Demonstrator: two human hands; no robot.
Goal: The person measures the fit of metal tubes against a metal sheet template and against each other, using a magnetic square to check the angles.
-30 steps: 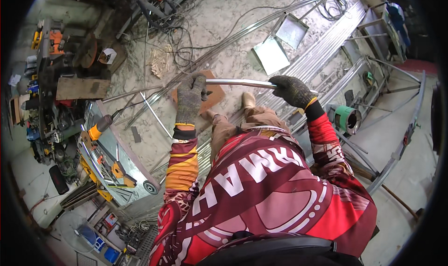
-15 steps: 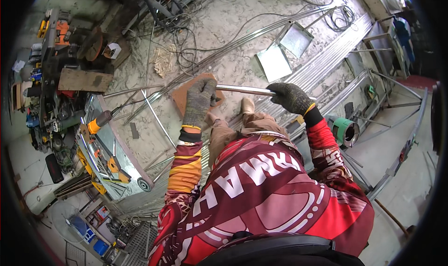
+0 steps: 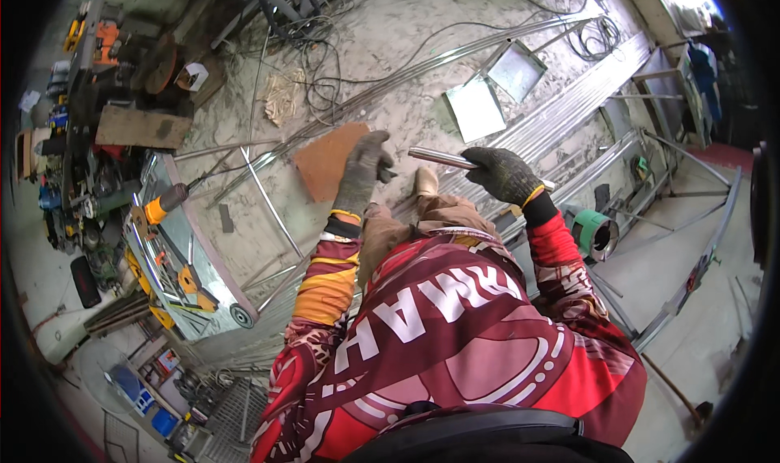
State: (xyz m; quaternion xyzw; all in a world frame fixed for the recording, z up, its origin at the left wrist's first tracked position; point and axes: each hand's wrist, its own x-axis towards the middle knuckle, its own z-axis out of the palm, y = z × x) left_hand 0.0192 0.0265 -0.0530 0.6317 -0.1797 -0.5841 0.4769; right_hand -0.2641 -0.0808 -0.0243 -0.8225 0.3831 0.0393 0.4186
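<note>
Scene: A person in a red patterned jersey stands over a dusty workshop floor (image 3: 390, 48), both hands gloved, seen from a head-worn camera.
Right hand: The right hand (image 3: 505, 173), in a dark knit glove, is closed around a short metal tube (image 3: 443, 158), which sticks out level toward the person's left, above the boot (image 3: 424, 182).
Left hand: The left hand (image 3: 363, 164), in a grey glove, hangs just beside the tube's free end with fingers loosely curled, gripping nothing that shows; whether it touches the tube cannot be told.
Slip risk: Held by one end only, the smooth tube could, by this view, twist or slide out of the knit glove and fall onto the boot below.
Trip risk: Loose black cables (image 3: 325, 89) and long steel strips (image 3: 268, 191) lie about the feet and could snag a step.
Edge risk: Two bare sheet-metal plates (image 3: 478, 105) lie nearby; their cut edges look sharp enough to nick a glove.
Tube: round, polished, silvery, hollow at the near end.
Floor: pale, gritty, streaked with dust.
Board: a flat, rust-brown board (image 3: 325, 158) lies on the floor beside the left hand, matte and rough-edged.
Table: a steel-topped table (image 3: 175, 243) at the left carries orange-handled tools (image 3: 158, 207).
Green roll: a green-wrapped cylinder (image 3: 597, 234) sits by the right elbow.
</note>
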